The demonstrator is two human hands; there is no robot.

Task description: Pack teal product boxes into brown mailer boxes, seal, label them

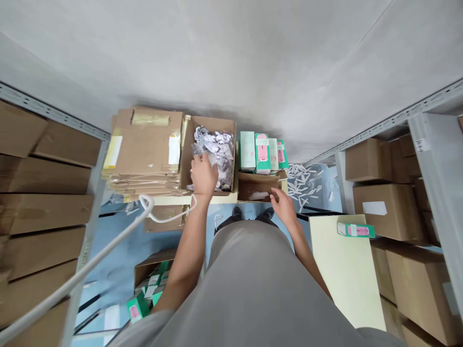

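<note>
My left hand is over an open cardboard box of crumpled white paper and clear plastic wrap. Its thumb stands apart from the bent fingers, and no held thing shows. At the right front corner of a smaller open carton is my right hand, fingers loosely apart and close to the rim; whether they touch it I cannot tell. A translucent whitish piece lies inside this carton. Right behind it stand several green-and-white product boxes, some with a pink picture.
Flattened cartons are stacked at left. A white hooked rod crosses the lower left. Below is a carton of green boxes. One product box lies on the pale board at right. Shelves of cartons flank both sides.
</note>
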